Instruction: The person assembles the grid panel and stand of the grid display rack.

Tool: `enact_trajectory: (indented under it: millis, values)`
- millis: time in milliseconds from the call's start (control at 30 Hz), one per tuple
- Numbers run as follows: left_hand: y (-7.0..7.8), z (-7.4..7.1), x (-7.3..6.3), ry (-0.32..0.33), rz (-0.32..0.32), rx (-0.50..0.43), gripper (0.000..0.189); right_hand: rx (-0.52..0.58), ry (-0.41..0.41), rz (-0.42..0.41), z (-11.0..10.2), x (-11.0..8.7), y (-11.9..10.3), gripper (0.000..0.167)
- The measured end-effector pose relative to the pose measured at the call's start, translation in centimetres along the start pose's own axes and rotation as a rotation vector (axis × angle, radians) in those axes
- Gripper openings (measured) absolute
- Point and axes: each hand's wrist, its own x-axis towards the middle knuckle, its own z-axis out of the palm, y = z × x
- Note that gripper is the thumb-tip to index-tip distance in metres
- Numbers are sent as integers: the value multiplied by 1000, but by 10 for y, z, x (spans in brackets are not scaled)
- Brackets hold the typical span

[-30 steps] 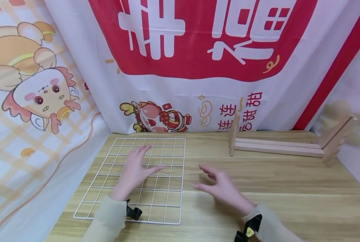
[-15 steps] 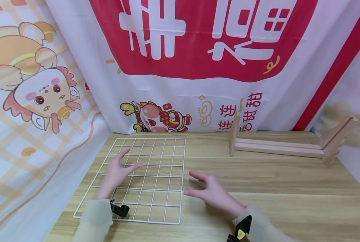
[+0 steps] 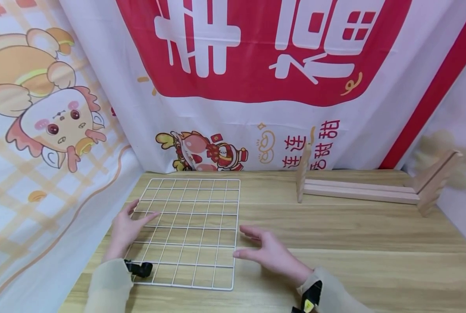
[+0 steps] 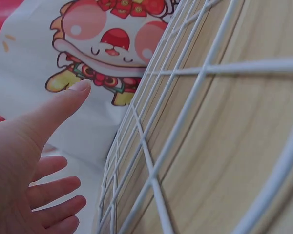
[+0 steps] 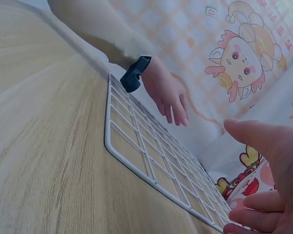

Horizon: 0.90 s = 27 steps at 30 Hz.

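A white wire grid panel [image 3: 198,234] lies flat on the wooden table, left of the middle. Over its left edge is my left hand [image 3: 125,228], thumb stretched across the wires and fingers spread apart from it. In the left wrist view the thumb and fingers of that left hand [image 4: 19,165] stand apart with nothing between them, beside the grid [image 4: 185,97]. My right hand [image 3: 270,252] is at the grid's right edge, thumb and fingers parted and holding nothing; whether the fingertips touch the wire I cannot tell. The right wrist view shows both hands on opposite sides of the panel [image 5: 156,151].
A wooden stand [image 3: 360,191] with two upright side pieces and a long crossbar sits at the back right of the table [image 3: 358,269]. Printed white cloth [image 3: 213,108] hangs behind the table, and another patterned cloth [image 3: 53,195] borders the left side.
My left hand has moved left across the grid to its left edge. The right hand has come left to the grid's right edge. The panel and wooden stand have stayed put.
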Motion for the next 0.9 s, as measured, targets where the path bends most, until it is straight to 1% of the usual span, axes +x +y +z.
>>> enact_trajectory:
  millis: [167, 367, 600, 767, 900]
  values:
    - [-7, -5, 0, -10, -35, 32, 110, 30, -17, 13, 2, 2, 1, 78]
    - [-13, -5, 1, -20, -70, 78, 110, 66, -42, 5, 5, 4, 2, 82]
    - [-12, -4, 4, -55, -101, 88, 107, 88, -64, 7, 5, 5, 3, 80]
    - [-13, -4, 6, -59, -94, 127, 106, 90, -63, 22, 5, 5, 6, 79]
    - [-11, -4, 5, -80, -99, 128, 105, 85, -59, 47, 2, 5, 9, 80]
